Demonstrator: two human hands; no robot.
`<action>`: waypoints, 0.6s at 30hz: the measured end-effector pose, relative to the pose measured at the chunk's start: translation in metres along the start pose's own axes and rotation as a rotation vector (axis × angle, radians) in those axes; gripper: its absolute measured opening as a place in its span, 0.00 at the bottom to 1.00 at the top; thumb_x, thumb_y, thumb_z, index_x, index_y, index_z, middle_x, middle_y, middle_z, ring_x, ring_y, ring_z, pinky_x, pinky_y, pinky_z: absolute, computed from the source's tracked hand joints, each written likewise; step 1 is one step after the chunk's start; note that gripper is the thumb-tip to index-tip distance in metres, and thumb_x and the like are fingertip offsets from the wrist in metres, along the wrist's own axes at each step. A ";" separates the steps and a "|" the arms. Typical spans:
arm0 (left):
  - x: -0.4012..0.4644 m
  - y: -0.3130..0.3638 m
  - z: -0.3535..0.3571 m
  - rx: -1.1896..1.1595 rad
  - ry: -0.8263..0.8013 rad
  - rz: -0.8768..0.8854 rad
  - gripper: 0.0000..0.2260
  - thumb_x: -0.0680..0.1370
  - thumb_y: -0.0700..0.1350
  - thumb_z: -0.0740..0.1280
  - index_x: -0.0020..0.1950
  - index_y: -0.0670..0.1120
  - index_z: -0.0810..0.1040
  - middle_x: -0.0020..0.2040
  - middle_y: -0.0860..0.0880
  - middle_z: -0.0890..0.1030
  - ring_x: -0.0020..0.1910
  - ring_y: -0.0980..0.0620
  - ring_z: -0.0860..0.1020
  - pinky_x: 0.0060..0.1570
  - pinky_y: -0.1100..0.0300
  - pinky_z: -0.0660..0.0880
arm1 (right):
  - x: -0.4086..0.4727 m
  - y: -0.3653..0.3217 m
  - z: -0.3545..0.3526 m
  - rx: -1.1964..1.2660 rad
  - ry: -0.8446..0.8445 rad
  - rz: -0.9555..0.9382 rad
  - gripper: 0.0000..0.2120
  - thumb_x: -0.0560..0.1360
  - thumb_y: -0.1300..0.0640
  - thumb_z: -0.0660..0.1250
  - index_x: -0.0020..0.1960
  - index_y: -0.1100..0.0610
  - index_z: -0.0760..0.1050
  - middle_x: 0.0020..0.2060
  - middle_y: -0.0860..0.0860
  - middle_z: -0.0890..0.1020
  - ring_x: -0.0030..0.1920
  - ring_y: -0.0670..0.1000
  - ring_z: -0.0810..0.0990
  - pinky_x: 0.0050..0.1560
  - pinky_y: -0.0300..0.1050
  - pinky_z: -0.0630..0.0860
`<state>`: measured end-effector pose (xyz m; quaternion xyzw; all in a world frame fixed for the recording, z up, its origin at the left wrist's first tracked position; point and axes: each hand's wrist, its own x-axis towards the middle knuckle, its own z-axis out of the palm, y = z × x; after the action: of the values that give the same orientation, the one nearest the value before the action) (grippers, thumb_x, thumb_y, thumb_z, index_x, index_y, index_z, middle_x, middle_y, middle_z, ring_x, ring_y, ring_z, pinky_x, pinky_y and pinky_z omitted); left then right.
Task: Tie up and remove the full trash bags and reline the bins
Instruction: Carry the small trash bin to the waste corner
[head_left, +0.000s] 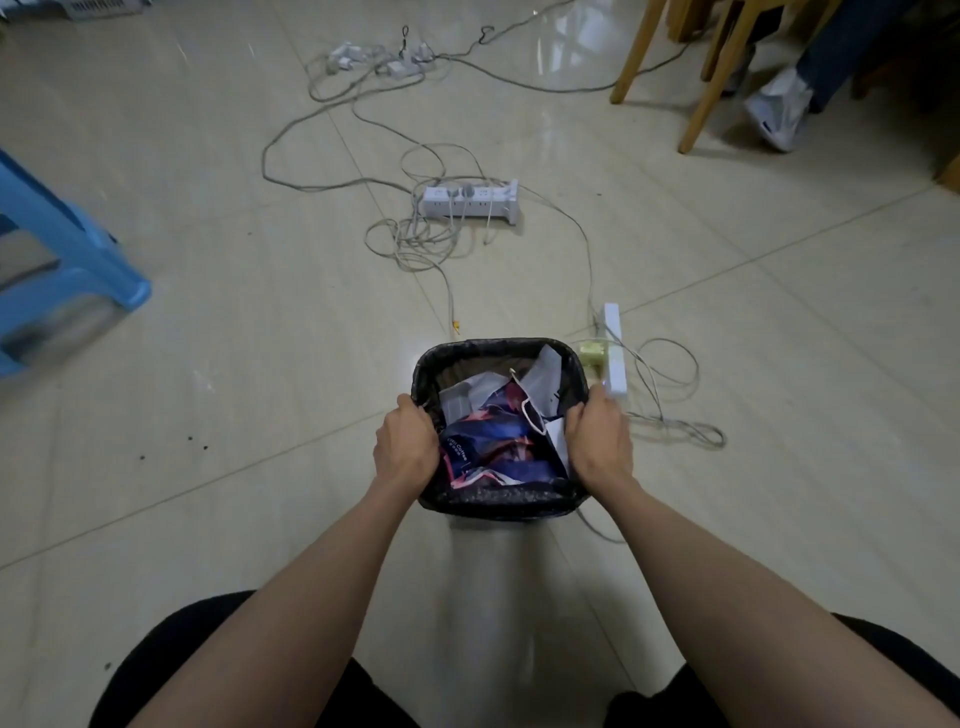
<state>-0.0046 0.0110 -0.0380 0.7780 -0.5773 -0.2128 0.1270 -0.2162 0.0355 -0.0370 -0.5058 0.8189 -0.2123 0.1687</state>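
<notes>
A small square bin stands on the tiled floor in front of me, lined with a black trash bag (498, 501) folded over its rim. Inside lie a blue and pink coffee paper bag (493, 447) and white papers (545, 387). My left hand (408, 444) grips the bag's edge at the bin's left rim. My right hand (597, 441) grips the bag's edge at the right rim. The fingertips of both hands curl over the rim and are partly hidden.
A white power strip (470, 202) with tangled grey cables lies on the floor beyond the bin. Another white strip (614, 353) lies right beside the bin. A blue plastic stool (62, 260) stands at left. Wooden chair legs (711, 78) and a person's shoe (776, 111) are at upper right.
</notes>
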 end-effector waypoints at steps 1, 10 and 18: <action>-0.004 0.005 -0.011 0.011 -0.017 0.012 0.12 0.83 0.45 0.51 0.57 0.39 0.69 0.54 0.37 0.78 0.50 0.36 0.76 0.43 0.50 0.68 | -0.003 -0.004 -0.011 0.006 -0.018 0.008 0.08 0.80 0.59 0.54 0.54 0.62 0.69 0.49 0.61 0.78 0.46 0.62 0.76 0.42 0.51 0.70; -0.018 0.149 -0.255 0.009 -0.008 0.127 0.12 0.83 0.44 0.53 0.58 0.38 0.70 0.54 0.35 0.77 0.50 0.34 0.76 0.41 0.50 0.66 | 0.007 -0.148 -0.251 0.046 -0.038 0.103 0.10 0.79 0.61 0.51 0.57 0.63 0.67 0.54 0.64 0.78 0.52 0.67 0.76 0.44 0.52 0.66; -0.039 0.274 -0.498 -0.008 -0.001 0.075 0.13 0.81 0.44 0.54 0.59 0.38 0.71 0.55 0.36 0.77 0.52 0.35 0.76 0.44 0.51 0.69 | 0.028 -0.308 -0.484 -0.011 -0.028 -0.010 0.09 0.79 0.61 0.51 0.56 0.62 0.67 0.53 0.64 0.78 0.52 0.67 0.76 0.45 0.53 0.67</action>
<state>-0.0076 -0.0585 0.5271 0.7551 -0.6054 -0.2105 0.1377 -0.2329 -0.0263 0.5332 -0.5137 0.8151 -0.2014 0.1764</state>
